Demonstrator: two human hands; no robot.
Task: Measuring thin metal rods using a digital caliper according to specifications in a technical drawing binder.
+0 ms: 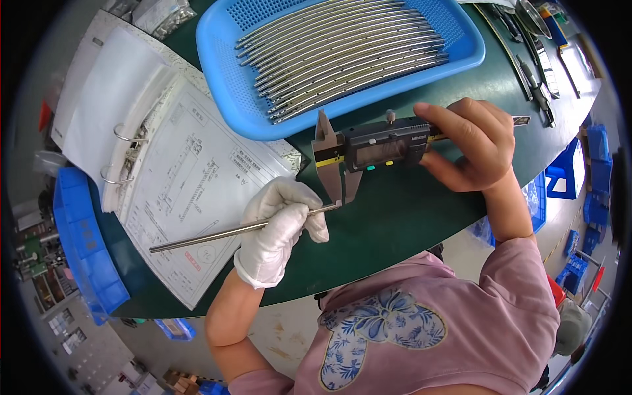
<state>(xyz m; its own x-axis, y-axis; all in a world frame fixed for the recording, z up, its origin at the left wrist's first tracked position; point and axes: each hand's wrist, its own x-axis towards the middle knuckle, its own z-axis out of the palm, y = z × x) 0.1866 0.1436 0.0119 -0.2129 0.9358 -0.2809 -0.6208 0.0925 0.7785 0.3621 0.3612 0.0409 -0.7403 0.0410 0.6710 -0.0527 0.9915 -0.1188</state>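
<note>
My left hand [275, 227], in a white glove, is closed round a thin metal rod [209, 239] that slants down to the left. The rod's right tip lies at the jaws of a digital caliper [384, 146]. Whether the jaws touch the tip, I cannot tell. My bare right hand [475, 146] grips the caliper by its right end, with the thumb under its body and the fingers over it. Its jaws point down toward me, and its small display faces up.
A blue plastic basket [227, 108] with several similar metal rods [342, 52] stands at the far side of the green table [395, 227]. An open ring binder with a drawing sheet [191, 171] lies at the left. Hand tools [536, 85] lie at the far right. A blue bin [85, 243] stands beyond the table's left edge.
</note>
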